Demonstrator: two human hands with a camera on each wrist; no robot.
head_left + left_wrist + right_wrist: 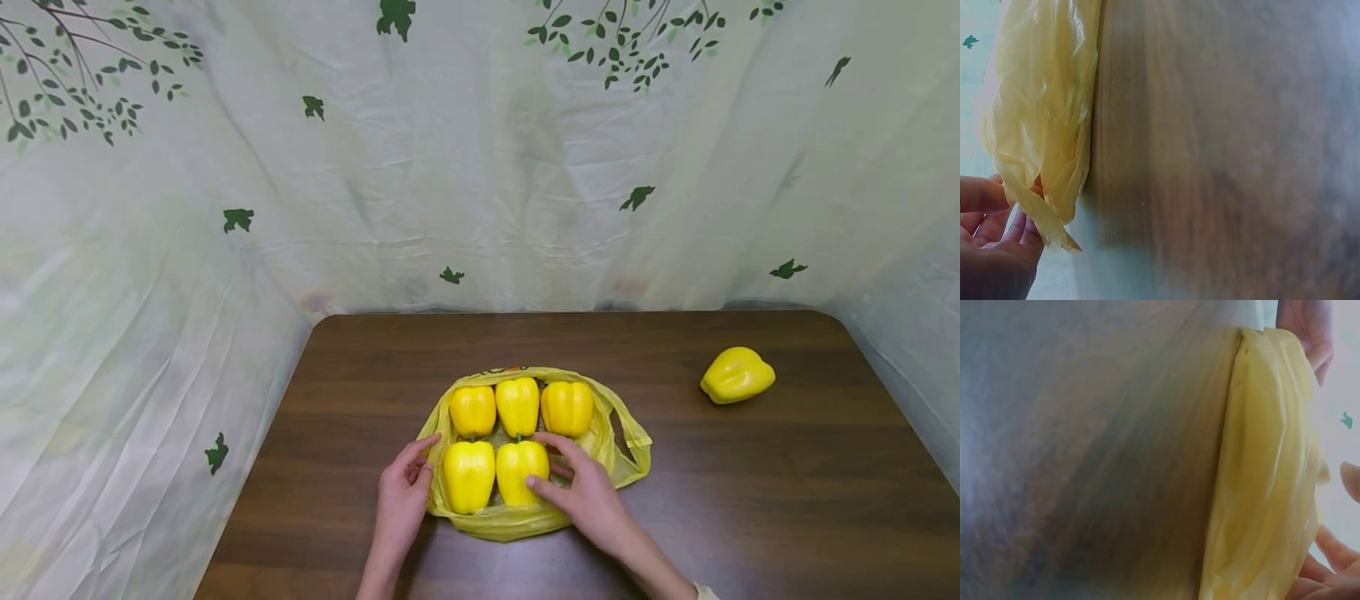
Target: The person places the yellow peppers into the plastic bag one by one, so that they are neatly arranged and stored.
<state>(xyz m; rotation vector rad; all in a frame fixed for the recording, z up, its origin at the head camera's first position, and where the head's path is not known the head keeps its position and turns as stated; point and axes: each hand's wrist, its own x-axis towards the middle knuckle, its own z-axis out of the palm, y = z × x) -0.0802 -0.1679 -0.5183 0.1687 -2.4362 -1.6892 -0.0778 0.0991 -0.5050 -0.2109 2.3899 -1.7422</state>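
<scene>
A yellow plastic bag [517, 527] lies spread with its mouth up. Inside are several yellow bell peppers [470, 477], a row of three behind and two in front. My left hand [402, 500] grips the bag's left edge; in the left wrist view a strip of the bag [1047, 219] passes between the fingers [985, 195]. At the front right pepper [517, 471] is my right hand [588, 492], thumb and index finger spread around its right side. The right wrist view shows the thumb [1352, 480] lifted off, with the other fingers behind the bag.
Another yellow bell pepper [737, 376] lies on its side at the back right of the brown wooden table [750, 483]. The bag's right handle loop [637, 450] sticks out beside my right hand. A pale curtain with green leaves [480, 167] hangs behind the table.
</scene>
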